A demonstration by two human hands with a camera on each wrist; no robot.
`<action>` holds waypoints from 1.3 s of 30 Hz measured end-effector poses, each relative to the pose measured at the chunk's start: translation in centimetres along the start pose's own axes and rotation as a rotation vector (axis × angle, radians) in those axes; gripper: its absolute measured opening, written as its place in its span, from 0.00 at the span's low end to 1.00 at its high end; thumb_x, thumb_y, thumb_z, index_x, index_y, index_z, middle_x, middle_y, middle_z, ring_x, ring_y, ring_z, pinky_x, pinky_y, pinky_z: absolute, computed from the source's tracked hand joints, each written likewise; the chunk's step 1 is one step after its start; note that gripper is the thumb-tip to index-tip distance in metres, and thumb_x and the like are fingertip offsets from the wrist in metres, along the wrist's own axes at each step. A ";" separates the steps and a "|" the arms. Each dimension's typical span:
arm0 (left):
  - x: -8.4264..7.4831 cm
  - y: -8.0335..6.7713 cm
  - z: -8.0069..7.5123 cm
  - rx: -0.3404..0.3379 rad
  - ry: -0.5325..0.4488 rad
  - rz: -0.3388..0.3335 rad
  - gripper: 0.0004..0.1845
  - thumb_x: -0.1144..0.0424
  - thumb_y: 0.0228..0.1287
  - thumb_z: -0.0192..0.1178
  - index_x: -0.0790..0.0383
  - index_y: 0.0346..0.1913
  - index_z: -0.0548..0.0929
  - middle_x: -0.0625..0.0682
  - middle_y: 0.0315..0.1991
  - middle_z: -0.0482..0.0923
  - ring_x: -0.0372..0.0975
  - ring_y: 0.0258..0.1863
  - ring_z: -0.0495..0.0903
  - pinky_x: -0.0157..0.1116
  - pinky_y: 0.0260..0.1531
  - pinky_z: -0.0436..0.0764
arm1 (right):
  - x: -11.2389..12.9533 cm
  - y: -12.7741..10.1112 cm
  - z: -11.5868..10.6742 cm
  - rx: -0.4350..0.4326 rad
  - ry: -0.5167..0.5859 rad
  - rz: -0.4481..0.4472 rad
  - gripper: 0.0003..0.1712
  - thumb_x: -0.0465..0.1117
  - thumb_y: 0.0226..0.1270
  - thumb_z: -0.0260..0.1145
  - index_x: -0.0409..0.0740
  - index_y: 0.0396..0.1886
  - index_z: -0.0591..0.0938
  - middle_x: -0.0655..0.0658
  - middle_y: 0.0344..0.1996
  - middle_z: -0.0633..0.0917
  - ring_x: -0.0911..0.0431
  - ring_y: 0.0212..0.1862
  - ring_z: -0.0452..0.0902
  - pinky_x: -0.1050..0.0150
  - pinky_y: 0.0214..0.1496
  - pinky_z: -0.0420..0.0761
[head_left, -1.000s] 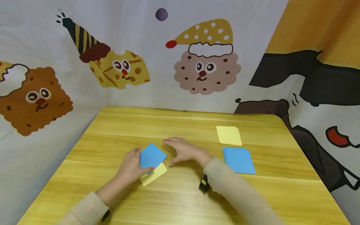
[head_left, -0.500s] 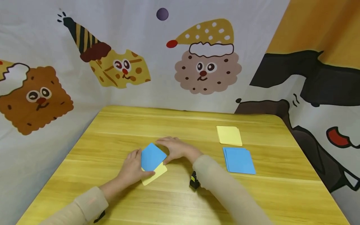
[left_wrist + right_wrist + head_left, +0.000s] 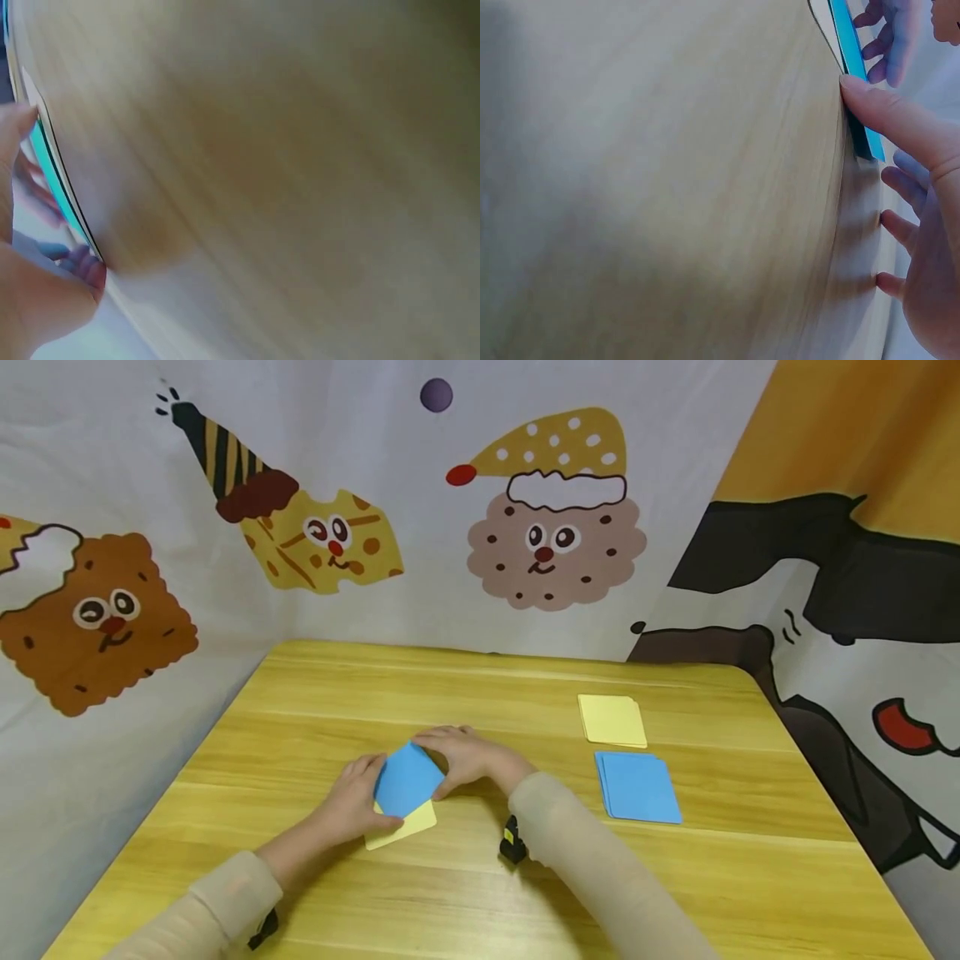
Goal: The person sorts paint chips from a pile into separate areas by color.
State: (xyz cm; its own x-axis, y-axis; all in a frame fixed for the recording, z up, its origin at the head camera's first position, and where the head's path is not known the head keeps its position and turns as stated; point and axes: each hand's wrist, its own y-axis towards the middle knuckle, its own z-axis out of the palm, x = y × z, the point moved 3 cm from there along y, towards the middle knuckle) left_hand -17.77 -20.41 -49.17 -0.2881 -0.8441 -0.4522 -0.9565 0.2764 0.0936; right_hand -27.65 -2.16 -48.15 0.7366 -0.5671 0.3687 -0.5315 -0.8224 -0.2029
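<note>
A blue square card point(image 3: 408, 781) lies turned at an angle over a yellow card point(image 3: 405, 828), left of the table's middle. My left hand point(image 3: 352, 797) holds the blue card's left side, fingers at the upper left edge and thumb at the lower corner. On the other side my right hand point(image 3: 468, 758) spans the blue card's right edge, index finger near the top corner and thumb at the right corner. In the right wrist view the thumb point(image 3: 870, 97) touches the cards' edge. Much of the yellow card is hidden beneath the blue one.
Toward the table's right side lie a yellow card stack point(image 3: 612, 721) and, nearer, a blue card stack point(image 3: 641, 787). The wooden table point(image 3: 465, 902) meets a printed cloth point(image 3: 435, 527) at its back edge. Black devices point(image 3: 512, 843) sit at both wrists.
My right hand has moved left and come against the blue card. The yellow card has shifted slightly left and turned under the blue one. The side stacks stay put.
</note>
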 end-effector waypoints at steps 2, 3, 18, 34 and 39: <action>0.2 0.0 -0.1 0.019 -0.005 0.023 0.57 0.48 0.38 0.78 0.81 0.66 0.61 0.70 0.61 0.65 0.60 0.58 0.65 0.57 0.53 0.70 | 0.1 0.0 0.0 0.011 -0.013 0.004 0.60 0.62 0.47 0.75 0.53 0.76 0.55 0.51 0.74 0.56 0.50 0.74 0.45 0.43 0.70 0.47; 0.3 0.1 -0.2 0.027 -0.007 0.034 0.57 0.48 0.38 0.79 0.80 0.66 0.61 0.70 0.61 0.65 0.60 0.59 0.65 0.57 0.53 0.70 | 0.1 0.0 0.0 0.015 -0.019 0.005 0.60 0.63 0.47 0.75 0.53 0.76 0.55 0.51 0.73 0.57 0.50 0.74 0.45 0.44 0.70 0.47; 0.7 0.2 -0.4 0.059 0.019 0.080 0.60 0.42 0.37 0.77 0.78 0.68 0.60 0.69 0.64 0.63 0.60 0.61 0.63 0.60 0.58 0.63 | 0.2 -0.4 0.9 -0.048 -0.017 -0.032 0.60 0.66 0.46 0.73 0.52 0.76 0.57 0.51 0.72 0.59 0.54 0.73 0.49 0.44 0.70 0.46; 0.1 0.2 -0.8 0.047 -0.003 0.079 0.57 0.45 0.39 0.76 0.77 0.67 0.62 0.67 0.62 0.64 0.58 0.60 0.63 0.59 0.55 0.67 | 0.2 -1.3 1.2 -0.125 0.074 -0.053 0.61 0.67 0.47 0.72 0.48 0.76 0.57 0.47 0.73 0.57 0.53 0.73 0.48 0.47 0.70 0.51; -0.1 0.4 -0.9 0.032 -0.010 0.099 0.56 0.46 0.39 0.77 0.78 0.67 0.63 0.66 0.62 0.64 0.57 0.59 0.64 0.56 0.53 0.70 | -0.2 -1.9 1.3 -0.153 0.121 -0.045 0.61 0.66 0.47 0.73 0.48 0.76 0.56 0.46 0.73 0.56 0.50 0.72 0.50 0.48 0.69 0.56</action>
State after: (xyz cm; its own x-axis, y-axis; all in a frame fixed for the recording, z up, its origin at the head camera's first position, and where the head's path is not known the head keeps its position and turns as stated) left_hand -18.21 -20.63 -48.24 -0.3809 -0.8072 -0.4510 -0.9212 0.3730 0.1104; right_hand -26.24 -0.55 -49.04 0.7102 -0.5128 0.4823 -0.5635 -0.8248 -0.0471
